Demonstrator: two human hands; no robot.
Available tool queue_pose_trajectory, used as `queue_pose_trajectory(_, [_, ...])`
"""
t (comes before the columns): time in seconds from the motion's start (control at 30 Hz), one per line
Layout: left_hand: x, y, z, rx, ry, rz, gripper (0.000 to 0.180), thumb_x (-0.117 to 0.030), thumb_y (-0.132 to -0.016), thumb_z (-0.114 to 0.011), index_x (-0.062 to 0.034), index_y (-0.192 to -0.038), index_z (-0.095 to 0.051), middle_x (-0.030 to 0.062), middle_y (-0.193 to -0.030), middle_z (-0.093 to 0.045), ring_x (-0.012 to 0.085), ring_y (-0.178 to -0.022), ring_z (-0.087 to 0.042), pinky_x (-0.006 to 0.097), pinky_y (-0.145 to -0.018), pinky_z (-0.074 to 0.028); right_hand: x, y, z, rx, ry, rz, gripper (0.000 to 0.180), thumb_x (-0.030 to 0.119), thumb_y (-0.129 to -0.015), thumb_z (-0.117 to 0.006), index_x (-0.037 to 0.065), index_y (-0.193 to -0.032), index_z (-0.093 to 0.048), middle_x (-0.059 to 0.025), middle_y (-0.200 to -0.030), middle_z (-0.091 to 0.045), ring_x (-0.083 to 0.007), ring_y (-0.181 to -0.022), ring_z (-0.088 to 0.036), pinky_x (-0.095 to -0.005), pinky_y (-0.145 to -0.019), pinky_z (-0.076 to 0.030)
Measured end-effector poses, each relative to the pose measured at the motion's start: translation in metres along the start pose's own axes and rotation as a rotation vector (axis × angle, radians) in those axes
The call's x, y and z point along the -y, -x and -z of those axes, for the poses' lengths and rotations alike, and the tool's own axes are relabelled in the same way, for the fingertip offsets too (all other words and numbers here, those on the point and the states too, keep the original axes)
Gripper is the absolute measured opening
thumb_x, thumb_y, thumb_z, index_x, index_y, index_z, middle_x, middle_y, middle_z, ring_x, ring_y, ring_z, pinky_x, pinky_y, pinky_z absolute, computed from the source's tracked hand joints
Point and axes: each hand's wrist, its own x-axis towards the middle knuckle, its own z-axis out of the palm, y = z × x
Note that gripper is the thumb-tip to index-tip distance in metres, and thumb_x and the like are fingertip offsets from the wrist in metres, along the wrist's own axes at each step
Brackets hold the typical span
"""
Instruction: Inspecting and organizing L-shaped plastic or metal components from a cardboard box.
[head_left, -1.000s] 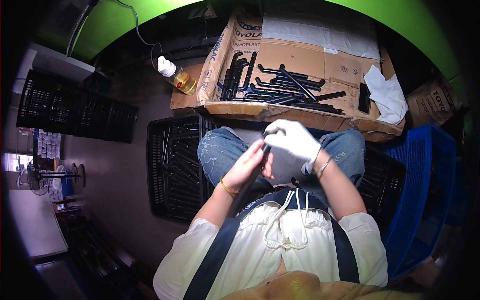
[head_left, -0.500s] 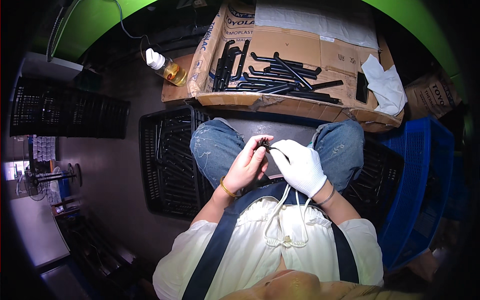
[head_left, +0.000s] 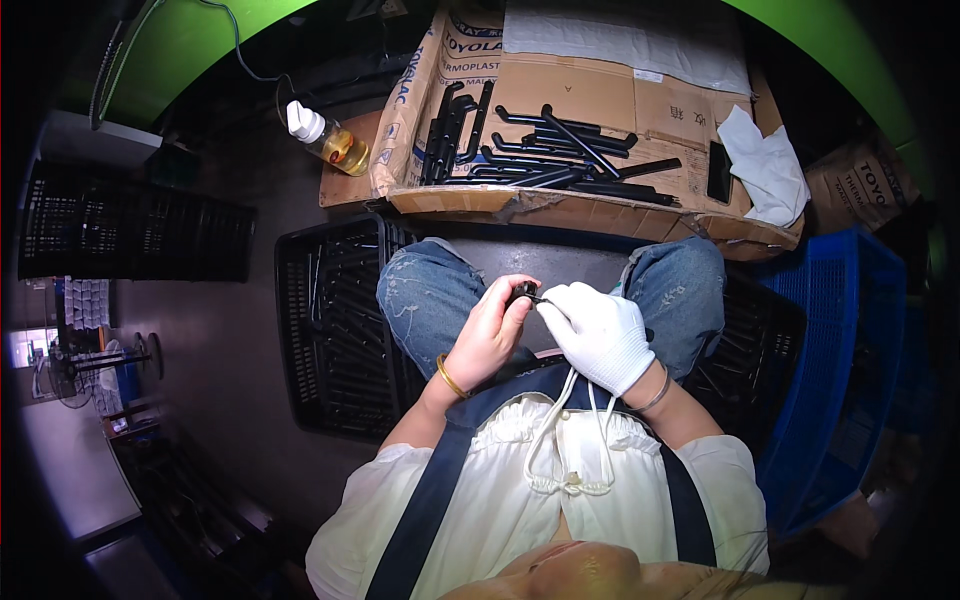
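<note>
My bare left hand, with a gold bangle at the wrist, and my right hand in a white glove meet over my lap. Between their fingertips they pinch a small black part; most of it is hidden by the fingers. I sit with both knees in blue jeans apart. Ahead lies an open cardboard box holding several long black rods.
A black plastic crate with black rods stands at my left, another at my right, and a blue crate farther right. A small bottle of yellow liquid stands left of the box. A white cloth lies on its right flap.
Both hands have come down and closer to my body with the small black part still between them; the view has tilted so the box sits lower in the picture.
</note>
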Motion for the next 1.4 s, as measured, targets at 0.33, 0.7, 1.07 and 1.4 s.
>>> queue_pose_trajectory(0.33, [-0.003,0.000,-0.004,0.019,0.081,0.111,0.020,-0.018,-0.103,-0.050,-0.0021,-0.114,-0.054,0.0034,-0.082,-0.052,0.0093,-0.067,-0.048,0.025,-0.063,-0.044,0.001,0.004,0.002,0.029,0.046,-0.009,0.010,0.019,-0.088,-0.062,0.011,-0.094,-0.064,-0.0077,-0.076,-0.062,-0.0271,-0.061,-0.064,-0.0359,-0.054,-0.051])
queue_pose_trajectory(0.7, [0.004,-0.008,0.004,0.019,0.063,0.093,0.017,-0.015,-0.102,-0.051,-0.0024,-0.114,-0.052,0.0016,-0.080,-0.050,0.0065,-0.061,-0.047,0.024,-0.056,-0.042,-0.008,0.001,-0.018,0.010,0.018,-0.030,0.015,0.027,-0.094,-0.054,0.015,-0.091,-0.061,-0.0075,-0.075,-0.063,-0.0283,-0.062,-0.065,-0.0386,-0.053,-0.053])
queue_pose_trajectory(1.07, [0.005,-0.020,0.016,-0.045,0.123,-0.143,0.027,-0.028,-0.107,-0.040,-0.0081,-0.124,-0.049,-0.0013,-0.080,-0.049,0.0053,-0.064,-0.044,0.022,-0.060,-0.039,-0.030,-0.020,-0.029,-0.195,-0.454,-0.244,0.025,0.022,-0.092,-0.064,0.005,-0.110,-0.061,-0.0170,-0.096,-0.070,-0.0327,-0.086,-0.070,-0.0390,-0.073,-0.055])
queue_pose_trajectory(1.4, [0.026,-0.026,0.004,0.091,0.686,-0.140,0.067,-0.044,-0.092,-0.058,0.0040,-0.137,-0.043,0.0125,-0.127,-0.057,0.0214,-0.120,-0.054,0.035,-0.106,-0.039,0.001,-0.041,-0.017,0.015,-0.831,-0.134,0.022,0.020,-0.089,-0.068,0.004,-0.105,-0.067,-0.0127,-0.092,-0.070,-0.0213,-0.080,-0.069,-0.0307,-0.072,-0.053])
